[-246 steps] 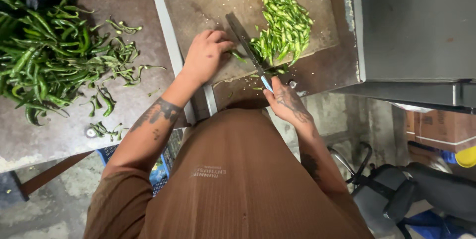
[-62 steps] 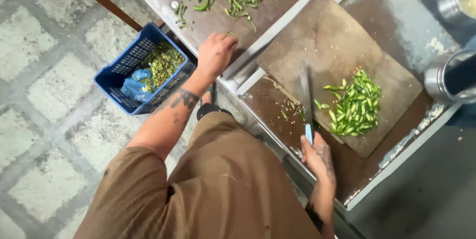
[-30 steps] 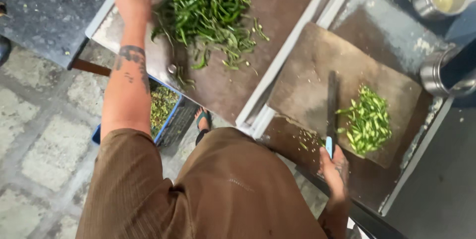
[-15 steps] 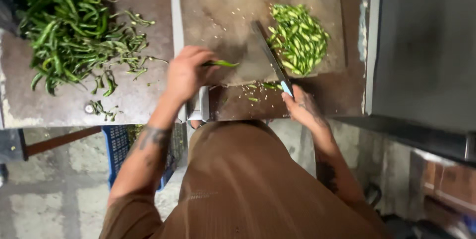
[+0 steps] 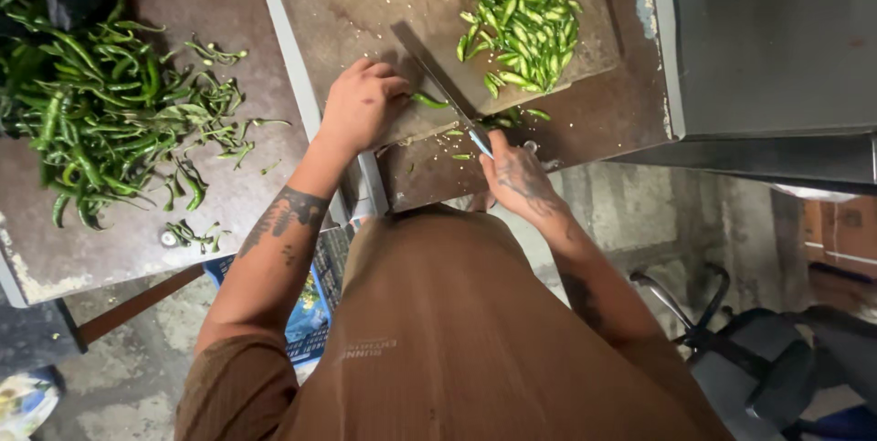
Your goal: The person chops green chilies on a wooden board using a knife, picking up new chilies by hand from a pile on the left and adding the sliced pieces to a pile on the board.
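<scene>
From the head camera, looking straight down, the left hand (image 5: 364, 105) rests on the wooden cutting board (image 5: 365, 11), its fingers curled over one end of a single green chili (image 5: 427, 101) and pinning it flat to the wood. The right hand (image 5: 519, 180) is wrapped around the handle of a knife (image 5: 438, 85), whose long blade angles up and to the left across the board, its edge lying just beside the left fingertips and crossing the chili. The handle is mostly covered by the hand, so only a pale bit of it shows near the blade.

On the far right part of the board lies a heap of cut chili pieces (image 5: 523, 25), well apart from the held chili. A few small green bits lie scattered on the dark metal counter (image 5: 621, 112) near the knife hand, though they are too small to tell apart clearly.

To the left, on a separate worn table (image 5: 247, 11), sits a large pile of whole green chilies (image 5: 100, 121). Beneath the left forearm, on the floor, the edge of a blue crate (image 5: 311, 313) shows, partly hidden by the person's brown shirt (image 5: 475, 340).
</scene>
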